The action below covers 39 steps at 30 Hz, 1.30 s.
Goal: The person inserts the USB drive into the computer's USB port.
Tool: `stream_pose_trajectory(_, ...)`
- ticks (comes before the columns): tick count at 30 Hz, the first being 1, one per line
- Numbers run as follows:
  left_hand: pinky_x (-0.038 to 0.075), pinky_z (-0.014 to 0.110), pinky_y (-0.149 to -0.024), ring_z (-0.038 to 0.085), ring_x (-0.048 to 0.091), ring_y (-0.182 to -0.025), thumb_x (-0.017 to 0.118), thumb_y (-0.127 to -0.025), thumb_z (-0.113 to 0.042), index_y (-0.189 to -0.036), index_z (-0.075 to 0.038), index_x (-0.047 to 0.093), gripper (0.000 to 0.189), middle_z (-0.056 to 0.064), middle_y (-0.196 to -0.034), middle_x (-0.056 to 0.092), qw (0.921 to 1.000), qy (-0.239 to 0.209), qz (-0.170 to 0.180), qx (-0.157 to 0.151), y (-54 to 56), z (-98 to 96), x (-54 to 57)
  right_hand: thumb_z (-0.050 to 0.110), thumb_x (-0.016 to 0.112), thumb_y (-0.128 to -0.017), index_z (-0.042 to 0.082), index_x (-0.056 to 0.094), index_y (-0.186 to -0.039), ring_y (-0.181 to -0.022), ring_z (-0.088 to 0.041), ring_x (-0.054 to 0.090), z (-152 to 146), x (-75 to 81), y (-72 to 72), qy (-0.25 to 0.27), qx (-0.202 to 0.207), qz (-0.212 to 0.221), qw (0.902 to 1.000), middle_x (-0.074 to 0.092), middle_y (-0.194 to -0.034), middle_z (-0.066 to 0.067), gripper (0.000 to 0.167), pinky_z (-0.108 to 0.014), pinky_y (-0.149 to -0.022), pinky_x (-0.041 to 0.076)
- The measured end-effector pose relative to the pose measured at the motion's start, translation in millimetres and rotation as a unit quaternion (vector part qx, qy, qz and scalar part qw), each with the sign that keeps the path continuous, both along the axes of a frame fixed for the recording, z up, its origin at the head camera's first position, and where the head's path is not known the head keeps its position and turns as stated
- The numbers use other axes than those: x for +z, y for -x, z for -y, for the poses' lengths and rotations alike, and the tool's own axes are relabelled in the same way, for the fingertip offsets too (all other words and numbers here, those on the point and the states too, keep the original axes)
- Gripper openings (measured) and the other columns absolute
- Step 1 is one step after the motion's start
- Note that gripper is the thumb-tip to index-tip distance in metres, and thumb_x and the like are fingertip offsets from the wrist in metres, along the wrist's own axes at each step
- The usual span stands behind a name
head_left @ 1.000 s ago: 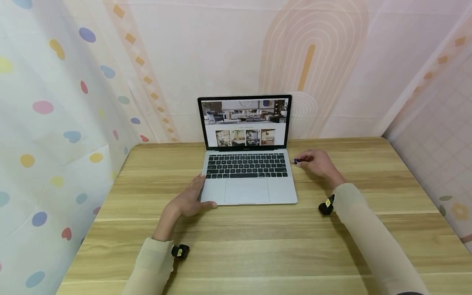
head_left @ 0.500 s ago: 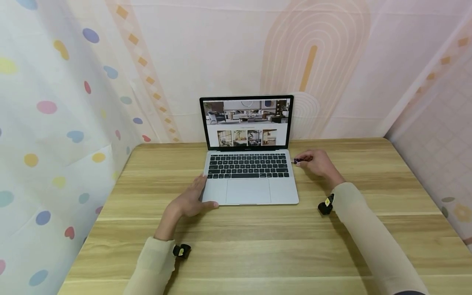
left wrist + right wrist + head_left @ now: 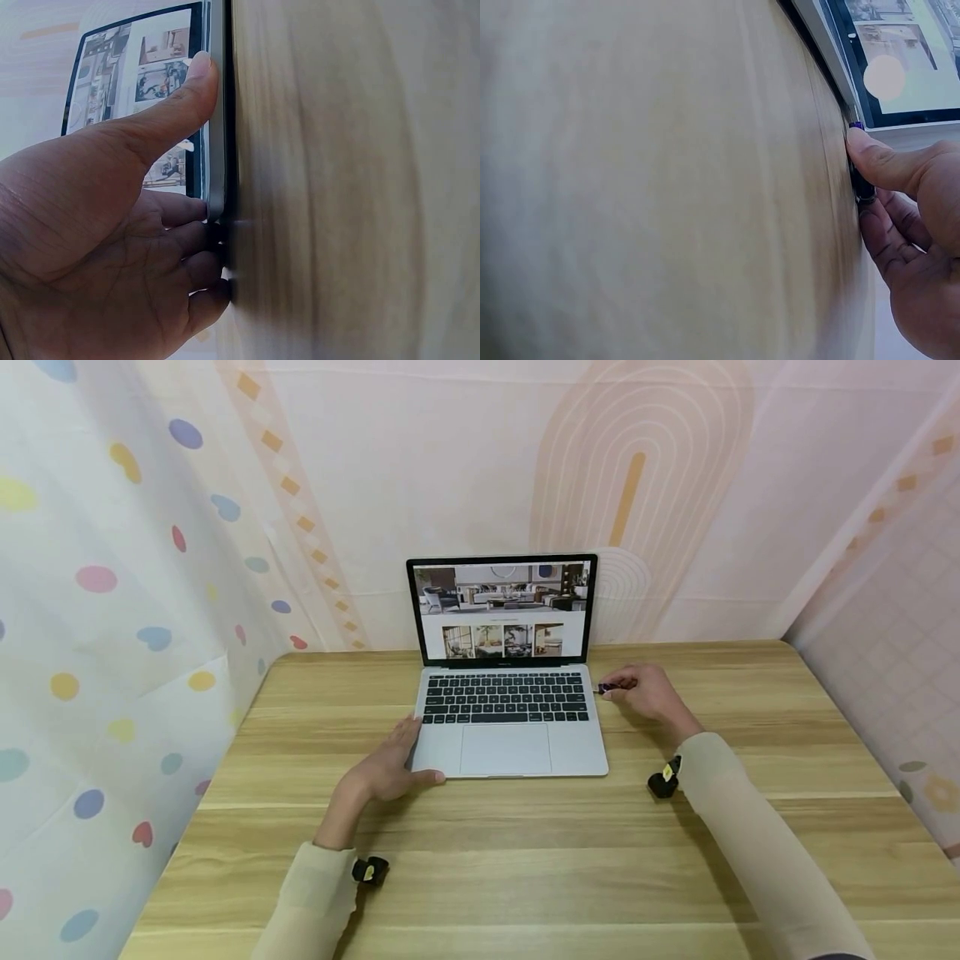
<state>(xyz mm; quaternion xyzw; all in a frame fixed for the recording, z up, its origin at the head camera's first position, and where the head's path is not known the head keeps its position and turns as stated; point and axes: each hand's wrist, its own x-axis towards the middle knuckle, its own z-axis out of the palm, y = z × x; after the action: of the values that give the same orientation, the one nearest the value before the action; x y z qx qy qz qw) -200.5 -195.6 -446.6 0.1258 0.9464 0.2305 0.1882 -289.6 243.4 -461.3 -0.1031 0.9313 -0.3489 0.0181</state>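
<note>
An open silver laptop [image 3: 504,748] stands at the back middle of the table, its screen lit with furniture pictures. My left hand [image 3: 384,767] rests on its front left corner. The thumb lies along the front edge, and the other fingers touch the left side, as the left wrist view also shows. Beside the laptop's right side, my right hand [image 3: 643,692] pinches a small dark USB stick [image 3: 604,688] between thumb and fingers. The stick's metal end points at the laptop's side edge, right up against it. In the right wrist view, the thumb [image 3: 889,165] covers much of the stick.
The wooden table [image 3: 495,860] runs from the front to a patterned curtain [image 3: 465,460] close behind the laptop screen. A dotted curtain [image 3: 112,660] hangs on the left. Small black cameras are strapped to both wrists.
The head view has shifted slightly since the first frame. Both hands keep their places, the left at the laptop's corner and the right pinching the USB stick at its right side.
</note>
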Motion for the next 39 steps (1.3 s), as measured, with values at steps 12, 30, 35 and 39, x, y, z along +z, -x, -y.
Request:
stream_pose_trajectory(12, 0.012, 0.057, -0.13, 0.044, 0.004, -0.159, 0.071, -0.094, -0.046, -0.162, 0.005, 0.005, 0.107, 0.024, -0.172, 0.0, 1.0, -0.002, 0.002, 0.001, -0.8, -1.4, 1.5, 0.013, 0.073, -0.095, 0.005, 0.077, -0.116, -0.095, -0.028, 0.065, 3.7, 1.3, -0.4, 0.008, -0.012, 0.003, 0.9999, 0.074, -0.115, -0.018, 0.023, -0.032, -0.08, 0.053)
stream_pose_trajectory(30, 0.013, 0.057, -0.13, 0.043, 0.004, -0.159, 0.071, -0.094, -0.046, -0.162, 0.005, 0.006, 0.107, 0.024, -0.171, 0.0, 1.0, 0.002, -0.001, -0.001, -1.3, -1.5, 1.8, 0.013, 0.072, -0.096, 0.004, 0.076, -0.119, -0.102, -0.032, 0.064, 6.6, -0.4, 1.7, 0.012, -0.014, 0.005, 0.9998, 0.071, -0.12, -0.019, 0.025, -0.041, -0.088, 0.054)
stream_pose_trajectory(35, 0.013, 0.056, -0.13, 0.042, 0.004, -0.16, 0.071, -0.094, -0.047, -0.163, 0.004, 0.006, 0.107, 0.024, -0.172, 0.0, 1.0, 0.002, 0.002, 0.002, -1.4, -1.4, 1.9, 0.013, 0.071, -0.096, 0.004, 0.075, -0.12, -0.103, -0.033, 0.064, 5.7, -1.2, 2.4, 0.016, -0.008, 0.002, 0.9998, 0.07, -0.121, -0.02, 0.026, -0.042, -0.088, 0.055)
stream_pose_trajectory(39, 0.013, 0.056, -0.13, 0.042, 0.004, -0.16, 0.071, -0.094, -0.047, -0.163, 0.004, 0.006, 0.107, 0.023, -0.172, 0.0, 1.0, 0.003, 0.003, 0.002, -1.4, -1.4, 2.5, 0.013, 0.071, -0.097, 0.005, 0.075, -0.122, -0.104, -0.033, 0.063, 5.5, -1.3, 2.1, 0.012, -0.008, 0.003, 0.9999, 0.069, -0.124, -0.02, 0.027, -0.043, -0.09, 0.055)
